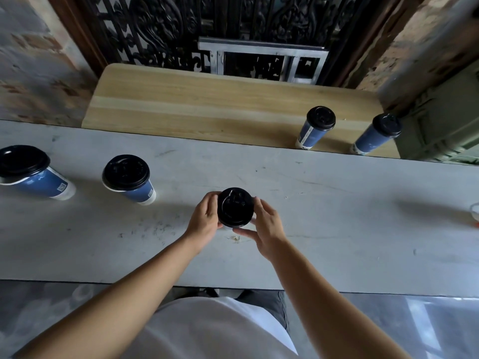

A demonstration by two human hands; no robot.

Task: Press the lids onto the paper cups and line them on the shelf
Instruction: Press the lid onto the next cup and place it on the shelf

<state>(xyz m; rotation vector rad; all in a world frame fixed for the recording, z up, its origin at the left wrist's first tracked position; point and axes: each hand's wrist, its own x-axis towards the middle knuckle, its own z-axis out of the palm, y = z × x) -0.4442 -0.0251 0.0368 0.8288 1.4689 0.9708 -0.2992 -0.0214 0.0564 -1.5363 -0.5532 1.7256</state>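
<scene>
2 shelf cups (315, 128) R on shelf (207, 104) behind counter (337, 203); 2 counter cups (128, 177) L, ctr cup (235, 207) mid-counter

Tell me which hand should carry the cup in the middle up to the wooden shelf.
Right, probably. The right hand holds the lidded cup on the side nearer the two cups standing on the shelf, up and to the right. The left hand would have to cross over.

Bare forearms stretched forward, left hand (206, 216) and right hand (264, 226) facing, fingers (211, 198) curled round one lid (235, 207)
</scene>
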